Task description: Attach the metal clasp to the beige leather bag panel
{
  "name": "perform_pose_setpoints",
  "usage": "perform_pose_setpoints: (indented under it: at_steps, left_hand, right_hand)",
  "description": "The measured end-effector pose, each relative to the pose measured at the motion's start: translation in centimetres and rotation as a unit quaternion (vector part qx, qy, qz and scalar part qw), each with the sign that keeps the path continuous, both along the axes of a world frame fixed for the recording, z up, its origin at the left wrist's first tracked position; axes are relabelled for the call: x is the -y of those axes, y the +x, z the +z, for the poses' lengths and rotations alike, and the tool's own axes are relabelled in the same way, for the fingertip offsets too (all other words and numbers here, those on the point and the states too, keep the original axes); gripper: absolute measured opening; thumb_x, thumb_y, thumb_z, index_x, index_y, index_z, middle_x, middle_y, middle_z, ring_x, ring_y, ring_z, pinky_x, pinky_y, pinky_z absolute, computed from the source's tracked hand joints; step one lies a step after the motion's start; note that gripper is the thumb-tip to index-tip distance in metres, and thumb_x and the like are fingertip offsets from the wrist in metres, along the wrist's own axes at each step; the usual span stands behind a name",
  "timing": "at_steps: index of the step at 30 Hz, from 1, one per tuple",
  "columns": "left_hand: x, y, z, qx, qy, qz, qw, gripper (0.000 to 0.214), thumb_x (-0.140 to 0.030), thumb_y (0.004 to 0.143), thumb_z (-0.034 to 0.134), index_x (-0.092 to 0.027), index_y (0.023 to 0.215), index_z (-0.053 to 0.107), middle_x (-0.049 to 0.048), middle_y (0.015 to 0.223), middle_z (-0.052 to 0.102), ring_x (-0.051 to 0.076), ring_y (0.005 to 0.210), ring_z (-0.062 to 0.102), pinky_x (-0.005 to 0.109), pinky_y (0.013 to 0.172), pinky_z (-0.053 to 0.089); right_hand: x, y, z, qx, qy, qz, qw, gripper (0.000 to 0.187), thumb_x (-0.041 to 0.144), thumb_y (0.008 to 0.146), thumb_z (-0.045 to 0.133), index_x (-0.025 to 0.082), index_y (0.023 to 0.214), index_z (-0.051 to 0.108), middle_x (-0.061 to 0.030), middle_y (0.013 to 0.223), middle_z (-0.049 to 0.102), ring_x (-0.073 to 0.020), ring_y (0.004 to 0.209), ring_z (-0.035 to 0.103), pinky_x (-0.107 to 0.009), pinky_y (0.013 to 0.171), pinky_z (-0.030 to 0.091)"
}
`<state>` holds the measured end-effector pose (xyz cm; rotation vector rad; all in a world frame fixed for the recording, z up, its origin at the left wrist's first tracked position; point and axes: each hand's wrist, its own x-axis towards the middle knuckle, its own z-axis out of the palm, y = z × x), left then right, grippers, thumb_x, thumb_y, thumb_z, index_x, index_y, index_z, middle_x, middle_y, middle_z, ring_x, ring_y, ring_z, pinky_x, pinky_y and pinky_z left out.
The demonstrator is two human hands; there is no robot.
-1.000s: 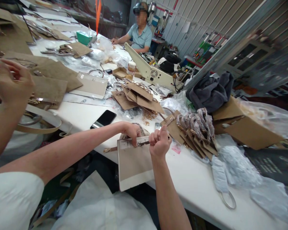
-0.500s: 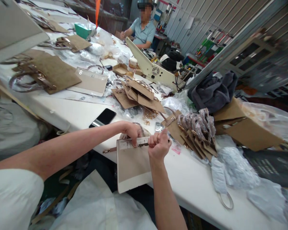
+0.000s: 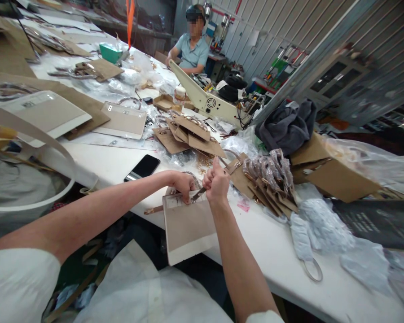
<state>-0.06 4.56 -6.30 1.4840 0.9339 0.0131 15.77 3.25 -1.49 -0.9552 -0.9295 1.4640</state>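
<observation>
My left hand [image 3: 183, 184] is closed on the top edge of a beige bag panel [image 3: 188, 224], thumb on its near face. The panel leans over the table's front edge, its lower part toward my lap. My right hand [image 3: 217, 181] is a fist around a slim dark metal tool [image 3: 199, 194]; its kind is not clear. The tool slants down to the panel's top strip beside my left thumb. A brown strap with a metal end [image 3: 154, 209] sticks out left of the panel. Part of a wrapped handle [image 3: 191, 178] shows behind my left hand.
A phone [image 3: 143, 167] lies left of my hands. Brown bag panels [image 3: 185, 134] are piled ahead; wrapped handles [image 3: 269, 172] stand to the right. Beyond are a cream machine [image 3: 210, 101] and a seated person [image 3: 191, 45]. A beige panel [image 3: 50, 112] and curved pale strip [image 3: 65, 166] are at left.
My right hand has risen slightly, and the tool now slants more steeply across the panel's top. At left, another beige panel has come down onto the brown ones. The view has shifted a little.
</observation>
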Motion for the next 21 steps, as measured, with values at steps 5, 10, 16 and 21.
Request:
perform_pose_setpoints:
  at_steps: [5, 10, 16, 21]
  left_hand:
    - [0.4, -0.4, -0.3, 0.022, 0.012, 0.006, 1.000, 0.038, -0.029, 0.045, 0.096, -0.018, 0.078, 0.082, 0.0010, 0.076, 0.077, 0.021, 0.074, 0.068, 0.030, 0.067, 0.056]
    - [0.5, -0.5, -0.7, 0.039, -0.002, 0.015, 0.999, 0.037, -0.027, 0.044, 0.095, -0.019, 0.078, 0.084, -0.0004, 0.075, 0.078, 0.019, 0.072, 0.066, 0.028, 0.063, 0.053]
    - [0.0, -0.4, -0.6, 0.017, 0.004, 0.002, 1.000, 0.031, -0.029, 0.044, 0.096, -0.019, 0.070, 0.081, -0.0026, 0.065, 0.072, 0.016, 0.064, 0.060, 0.025, 0.058, 0.047]
    - [0.5, -0.9, 0.5, 0.035, -0.034, -0.011, 0.999, 0.033, -0.026, 0.047, 0.093, -0.020, 0.078, 0.084, -0.0009, 0.072, 0.078, 0.018, 0.070, 0.067, 0.026, 0.064, 0.053]
  right_hand:
    - [-0.7, -1.0, -0.4, 0.020, -0.029, 0.045, 0.998, 0.076, 0.072, 0.086, 0.084, 0.027, 0.062, 0.028, 0.0132, 0.046, 0.023, -0.0052, 0.036, 0.019, -0.023, 0.032, 0.012]
    - [1.2, -0.5, -0.7, 0.017, -0.001, 0.021, 1.000, 0.074, 0.066, 0.087, 0.086, 0.026, 0.061, 0.029, 0.0127, 0.048, 0.023, -0.0051, 0.037, 0.019, -0.024, 0.033, 0.013]
    - [6.0, 0.5, -3.0, -0.051, 0.137, -0.104, 0.984, 0.073, 0.057, 0.099, 0.078, 0.023, 0.058, 0.029, 0.0103, 0.052, 0.023, -0.0061, 0.040, 0.020, -0.025, 0.040, 0.018]
    - [6.7, 1.3, -2.8, -0.041, 0.154, -0.100, 0.982, 0.074, 0.066, 0.099, 0.074, 0.023, 0.058, 0.030, 0.0090, 0.053, 0.025, -0.0076, 0.043, 0.023, -0.026, 0.042, 0.021]
